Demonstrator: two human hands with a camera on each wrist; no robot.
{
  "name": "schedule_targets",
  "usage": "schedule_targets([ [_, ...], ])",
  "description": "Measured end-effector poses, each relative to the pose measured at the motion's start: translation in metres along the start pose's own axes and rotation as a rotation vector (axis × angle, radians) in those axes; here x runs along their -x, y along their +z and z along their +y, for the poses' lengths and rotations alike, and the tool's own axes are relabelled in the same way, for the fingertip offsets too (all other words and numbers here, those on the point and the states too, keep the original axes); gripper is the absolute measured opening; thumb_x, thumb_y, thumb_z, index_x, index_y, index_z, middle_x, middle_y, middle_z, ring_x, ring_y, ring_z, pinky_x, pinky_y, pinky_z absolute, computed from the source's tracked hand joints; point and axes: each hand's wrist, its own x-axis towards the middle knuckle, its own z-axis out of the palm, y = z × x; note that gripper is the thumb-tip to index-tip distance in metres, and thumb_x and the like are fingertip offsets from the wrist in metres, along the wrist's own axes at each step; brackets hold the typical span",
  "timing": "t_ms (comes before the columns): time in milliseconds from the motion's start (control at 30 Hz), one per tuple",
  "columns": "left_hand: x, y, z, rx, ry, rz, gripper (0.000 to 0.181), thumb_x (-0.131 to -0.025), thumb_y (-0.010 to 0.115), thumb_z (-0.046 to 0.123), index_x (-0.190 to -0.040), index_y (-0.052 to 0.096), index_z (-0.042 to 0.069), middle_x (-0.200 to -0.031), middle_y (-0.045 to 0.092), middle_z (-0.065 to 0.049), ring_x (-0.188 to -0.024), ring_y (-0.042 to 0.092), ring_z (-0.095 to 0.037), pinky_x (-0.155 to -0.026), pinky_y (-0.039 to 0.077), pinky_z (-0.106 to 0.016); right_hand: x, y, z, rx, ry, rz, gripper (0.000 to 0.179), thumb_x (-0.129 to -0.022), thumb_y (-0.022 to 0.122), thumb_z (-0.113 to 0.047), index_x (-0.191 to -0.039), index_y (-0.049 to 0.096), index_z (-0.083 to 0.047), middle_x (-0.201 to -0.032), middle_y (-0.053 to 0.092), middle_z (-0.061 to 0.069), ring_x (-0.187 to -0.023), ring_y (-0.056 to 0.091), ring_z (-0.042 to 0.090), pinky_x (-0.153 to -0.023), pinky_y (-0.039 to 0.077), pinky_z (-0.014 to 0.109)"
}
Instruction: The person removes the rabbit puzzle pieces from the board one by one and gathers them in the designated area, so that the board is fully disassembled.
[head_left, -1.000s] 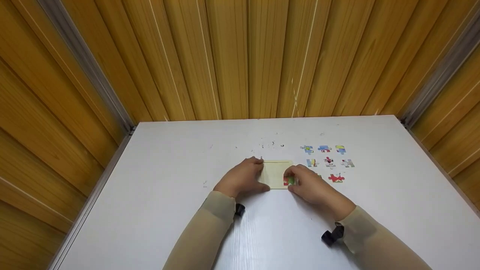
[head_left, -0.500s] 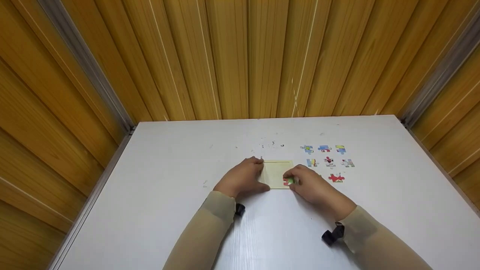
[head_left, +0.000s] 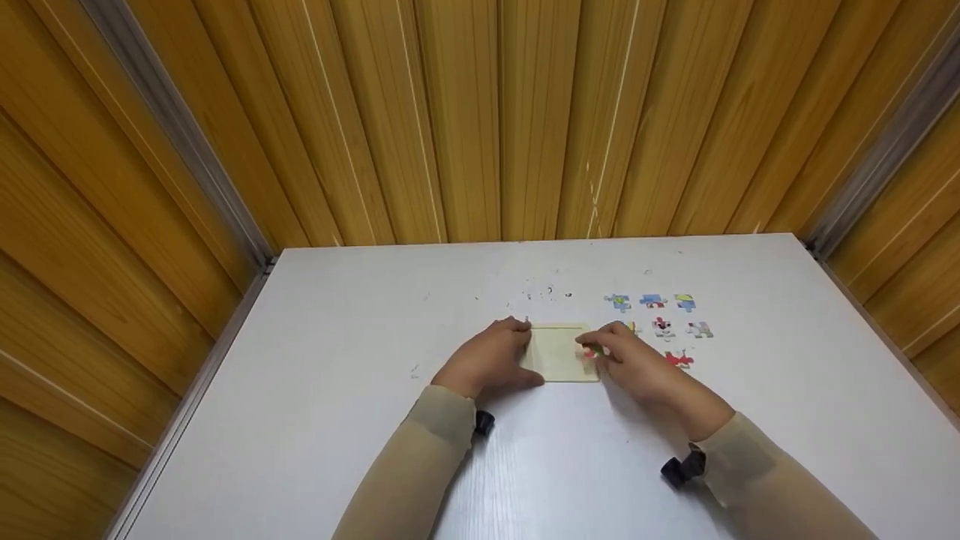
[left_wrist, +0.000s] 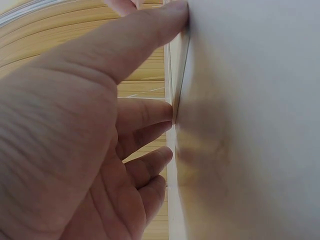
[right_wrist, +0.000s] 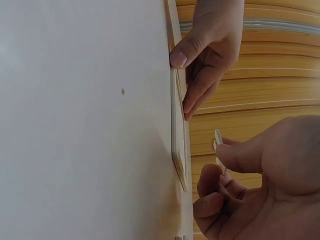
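Note:
A shallow wooden puzzle tray (head_left: 556, 358) lies flat on the white table, its inside bare pale wood. My left hand (head_left: 489, 358) grips the tray's left side, thumb at the near edge and fingers toward the far left corner. In the right wrist view, that thumb (right_wrist: 179, 59) presses on the rim. Over the tray's right side, my right hand (head_left: 637, 369) pinches a red and green jigsaw piece (head_left: 590, 351) between thumb and fingers. The piece (right_wrist: 218, 136) is raised off the tray in the right wrist view.
Jigsaw pieces lie in loose rows right of the tray, among them a blue one (head_left: 652, 301), a red one (head_left: 679, 359) and a white one (head_left: 700, 330). Dark specks (head_left: 550, 290) mark the table behind the tray. A wood-look panel wall (head_left: 465, 120) stands behind.
My right hand has lifted the red and green piece from the tray's lower right corner, upward and slightly right, and tilted it. My left hand keeps its hold on the tray.

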Motion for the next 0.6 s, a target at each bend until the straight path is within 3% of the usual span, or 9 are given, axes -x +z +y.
schedule_targets([
  [333, 0.001, 0.002, -0.002, 0.019, 0.02, 0.015, 0.082, -0.093, 0.095, 0.039, -0.162, 0.063, 0.009, -0.175, 0.055, -0.002, -0.169, 0.044, -0.024, -0.139, 0.039, -0.039, 0.02, -0.032, 0.029, 0.014, -0.012, 0.024, 0.042, -0.116, 0.057, -0.007, -0.157, 0.062, -0.012, -0.15, 0.059, 0.015, -0.123, 0.063, 0.029, -0.109, 0.054, 0.049],
  [600, -0.001, 0.003, -0.003, 0.021, 0.01, 0.007, 0.084, -0.093, 0.095, 0.04, -0.164, 0.061, 0.01, -0.176, 0.053, -0.003, -0.171, 0.042, -0.025, -0.14, 0.038, -0.04, 0.038, -0.056, 0.054, 0.07, 0.015, 0.029, 0.047, -0.113, 0.057, -0.002, -0.159, 0.062, -0.013, -0.158, 0.055, 0.021, -0.134, 0.061, 0.042, -0.116, 0.053, 0.069],
])
